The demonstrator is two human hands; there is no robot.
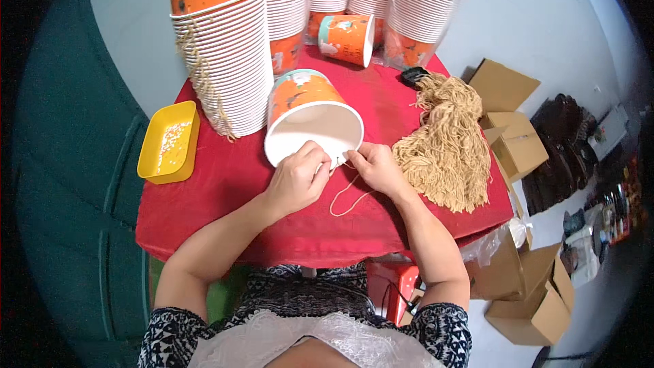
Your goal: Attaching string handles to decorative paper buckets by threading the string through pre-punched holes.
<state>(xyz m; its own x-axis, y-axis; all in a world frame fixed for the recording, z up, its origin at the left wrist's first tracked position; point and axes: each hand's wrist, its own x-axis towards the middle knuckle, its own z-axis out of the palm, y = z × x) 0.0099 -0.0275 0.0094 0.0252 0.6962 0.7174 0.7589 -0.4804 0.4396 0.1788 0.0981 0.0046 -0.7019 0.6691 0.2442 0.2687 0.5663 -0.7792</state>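
Observation:
A large orange paper bucket point(306, 105) with a teal band lies on its side, its white open mouth turned toward me. My left hand point(298, 176) is closed in a pinch at the lower rim, with a bit of thin tan cord between its fingertips. Just to its right, my right hand point(378, 169) pinches at the same rim, thumb and forefinger together by the cord. A loose loop of the cord point(332, 206) hangs from there onto the red cloth. The exact spot where cord meets rim is partly hidden by my fingers.
Tall nested bucket stacks point(225, 68) stand at the back left, cords draped down one. Another orange bucket point(345, 39) lies behind. A bundle of tan cords point(449, 143) spreads at right. A yellow tray point(170, 143) holds small white pieces. Cardboard boxes point(521, 146) sit beyond the red-covered table point(225, 232).

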